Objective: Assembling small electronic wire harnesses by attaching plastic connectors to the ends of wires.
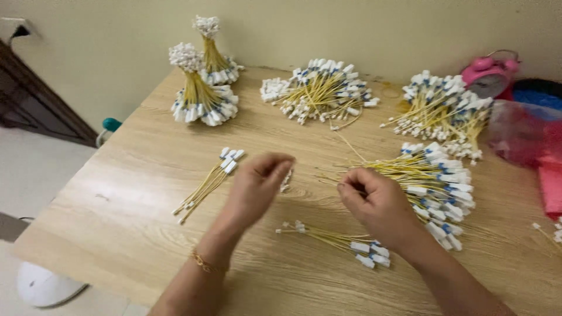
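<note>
Nearest the camera, two bare forearms are reaching up over the near edge of the wooden table (pixel 117 222), the left one wearing a thin gold bracelet (pixel 204 261); just beyond the wrists a small bundle of yellow wires (pixel 331 239) is lying flat between the hands, its long axis running left to right, bare tips toward the left hand and white-and-blue plug ends toward the right wrist, which is the nearer of the two; the left hand (pixel 254 187) is hovering above the table with fingers curled downward, and something small and white is showing beside its fingertips, though I cannot tell whether its grip is actually pinching it; the right hand (pixel 374 202) is curled loosely at the left edge of a large heap of wires (pixel 436 187), its fingertips drawn together where the yellow strands are fanning out, but the blur is hiding whether it is grasping any; left of the left hand a second small bundle (pixel 209 182) is lying diagonally, plugs pointing away from the camera; farther back two loose heaps (pixel 322 90) (pixel 445 111) are spreading across the table, and two tied bundles (pixel 199 90) (pixel 213 52) are standing upright like cones near the wall; a pink alarm clock (pixel 489 73) is sitting at the far right corner.
</note>
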